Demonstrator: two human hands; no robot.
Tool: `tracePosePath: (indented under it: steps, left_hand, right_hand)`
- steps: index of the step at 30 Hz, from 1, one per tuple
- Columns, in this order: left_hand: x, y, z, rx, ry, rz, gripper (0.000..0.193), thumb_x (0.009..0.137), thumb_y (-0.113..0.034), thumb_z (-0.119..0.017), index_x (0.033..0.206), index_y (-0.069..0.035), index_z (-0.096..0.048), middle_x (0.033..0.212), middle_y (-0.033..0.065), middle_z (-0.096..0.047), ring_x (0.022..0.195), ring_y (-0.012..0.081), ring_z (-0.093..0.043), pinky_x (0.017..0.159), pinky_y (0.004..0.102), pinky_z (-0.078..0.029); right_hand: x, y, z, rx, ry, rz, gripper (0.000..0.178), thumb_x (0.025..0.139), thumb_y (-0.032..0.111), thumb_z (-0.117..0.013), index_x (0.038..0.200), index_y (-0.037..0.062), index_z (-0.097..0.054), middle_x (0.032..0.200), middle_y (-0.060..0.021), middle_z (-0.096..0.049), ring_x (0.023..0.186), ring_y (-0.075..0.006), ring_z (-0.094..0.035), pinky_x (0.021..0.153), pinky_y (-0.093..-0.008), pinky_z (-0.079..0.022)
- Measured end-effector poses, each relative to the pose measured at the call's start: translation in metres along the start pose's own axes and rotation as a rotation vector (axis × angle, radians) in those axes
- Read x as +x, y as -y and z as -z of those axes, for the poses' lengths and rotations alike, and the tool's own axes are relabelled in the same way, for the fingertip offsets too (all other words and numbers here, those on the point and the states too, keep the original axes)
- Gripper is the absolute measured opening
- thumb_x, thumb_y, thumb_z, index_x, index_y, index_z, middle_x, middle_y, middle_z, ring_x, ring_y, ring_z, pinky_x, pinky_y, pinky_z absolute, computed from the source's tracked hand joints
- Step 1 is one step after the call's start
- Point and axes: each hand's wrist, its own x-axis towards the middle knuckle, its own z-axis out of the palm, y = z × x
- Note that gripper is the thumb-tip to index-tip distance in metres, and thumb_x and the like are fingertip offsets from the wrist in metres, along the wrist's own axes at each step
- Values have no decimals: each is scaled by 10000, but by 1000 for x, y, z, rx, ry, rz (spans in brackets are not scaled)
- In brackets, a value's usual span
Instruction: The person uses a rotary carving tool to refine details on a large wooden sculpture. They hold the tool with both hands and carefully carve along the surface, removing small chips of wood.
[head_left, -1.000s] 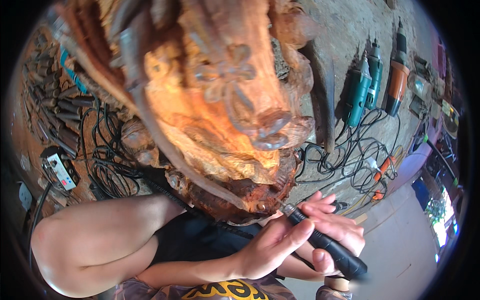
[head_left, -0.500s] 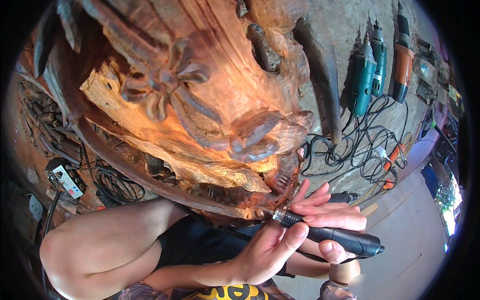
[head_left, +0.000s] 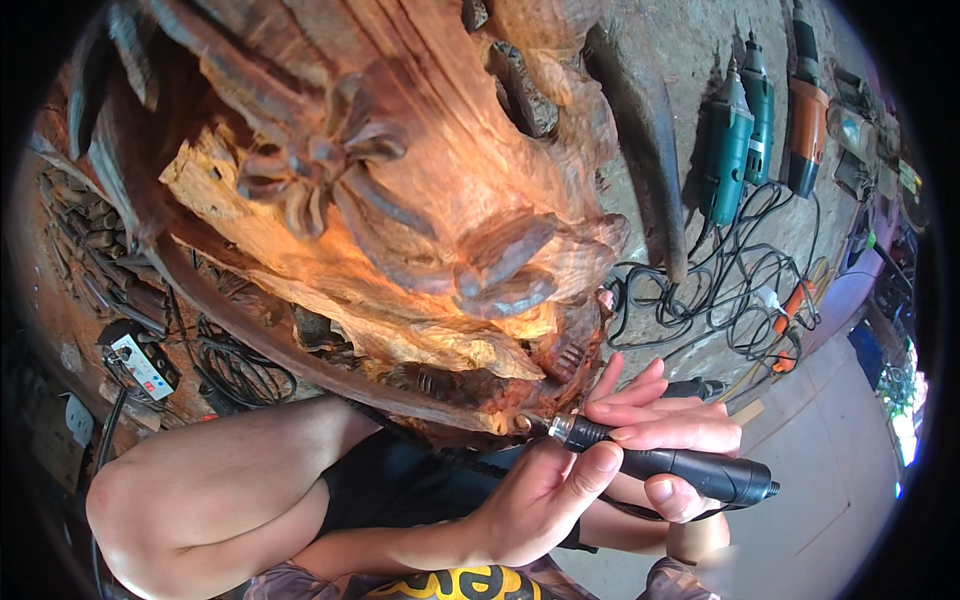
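My right hand [head_left: 690, 435] is closed round a black rotary carving handpiece [head_left: 715, 474], its thumb under the body and its fingers over the top. The silver nose of the handpiece points left, at the lower edge of a large reddish-brown wood carving [head_left: 440, 130]. My left hand [head_left: 535, 505] steadies the front of the handpiece with its thumb; its other fingers are mostly hidden behind the tool and the wood. The bit's tip cannot be made out. Carved petals [head_left: 320, 155] and a lit, pale rough hollow [head_left: 400, 310] show on the carving.
Two green rotary tools [head_left: 731, 150] and an orange-black power tool [head_left: 803, 135] lie on the floor at the far right, with tangled black cables [head_left: 700, 285] nearer. At left are a control box [head_left: 140, 362] and a pile of wood pieces [head_left: 100, 240]. My bent leg [head_left: 210, 475] is below.
The view has shifted slightly, so the control box and the knee appear a little further right. Both hands keep the same hold on the handpiece at the carving's edge.
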Motion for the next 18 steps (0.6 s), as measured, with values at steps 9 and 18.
tracePosePath:
  steps: [9,18]
  left_hand:
    - [11,-6,-3,-41,132,106,819,1037,-555,-351,1571,14,-102,1643,214,-99,1537,320,-75,1234,470,-87]
    - [16,-5,-6,-163,146,107,839,1032,-585,-294,1572,12,-57,1645,198,-82,1536,300,-72,1232,457,-74]
  right_hand:
    - [17,9,22,212,48,-93,455,867,287,-683,1081,-115,-693,1065,-361,-677,1007,-426,-707,903,-468,-563]
    - [56,8,42,200,336,-269,409,871,245,-651,1108,-85,-699,1094,-299,-699,1045,-371,-704,942,-416,-552]
